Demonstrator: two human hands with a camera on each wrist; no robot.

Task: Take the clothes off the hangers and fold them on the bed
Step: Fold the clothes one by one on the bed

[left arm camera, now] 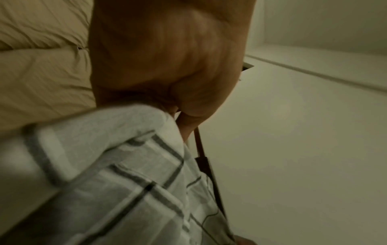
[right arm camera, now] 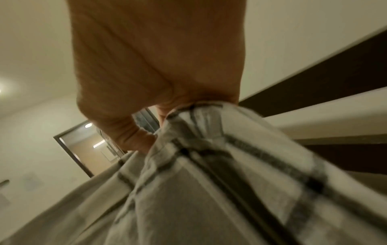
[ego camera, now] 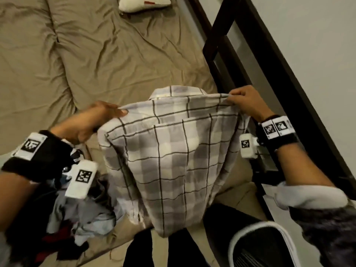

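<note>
A white and grey checked shirt [ego camera: 173, 151] hangs in the air over the near edge of the bed [ego camera: 86, 54], collar away from me. My left hand [ego camera: 100, 116] grips its left shoulder, thumb on top. My right hand [ego camera: 244, 102] pinches the right shoulder seam. The left wrist view shows the left hand [left arm camera: 167, 66] closed on the checked shirt [left arm camera: 125, 182]. In the right wrist view the right hand [right arm camera: 157, 66] bunches the shirt [right arm camera: 209, 165] cloth between thumb and fingers. No hanger shows in the shirt.
A heap of mixed clothes [ego camera: 81, 218] lies at the bed's near left corner. A white pillow [ego camera: 144, 3] lies at the far end. A dark bed frame with a ladder [ego camera: 240, 60] runs along the right. A chair back [ego camera: 260, 247] stands near my legs.
</note>
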